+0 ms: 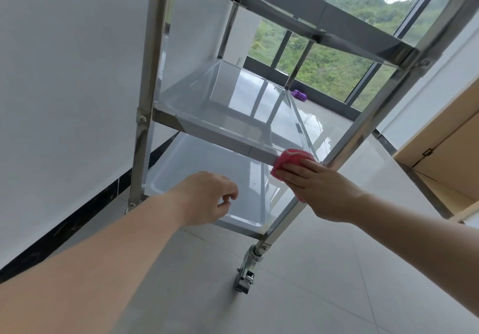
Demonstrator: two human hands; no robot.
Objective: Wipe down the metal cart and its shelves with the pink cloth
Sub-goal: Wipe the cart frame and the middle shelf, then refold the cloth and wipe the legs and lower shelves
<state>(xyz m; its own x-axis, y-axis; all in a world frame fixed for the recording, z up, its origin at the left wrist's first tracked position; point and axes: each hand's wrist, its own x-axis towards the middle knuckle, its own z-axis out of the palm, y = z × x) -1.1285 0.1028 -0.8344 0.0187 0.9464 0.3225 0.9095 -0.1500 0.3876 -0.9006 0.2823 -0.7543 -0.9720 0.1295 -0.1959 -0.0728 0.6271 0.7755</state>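
A shiny metal cart point(145, 95) with three shelves fills the view, seen from low and tilted. My right hand point(318, 188) presses the pink cloth point(290, 162) with flat fingers against the front right corner of the middle shelf point(215, 136), beside the right front post point(363, 131). My left hand point(207, 196) hovers in front of the bottom shelf point(197, 167), fingers loosely curled and holding nothing. The top shelf point(337, 22) runs across the upper right.
A white wall point(64, 74) with a black skirting stands left of the cart. A caster wheel point(246, 274) sits on the grey tiled floor. A purple cloth point(299, 94) lies by the far window. A wooden cabinet point(445, 147) is at the right.
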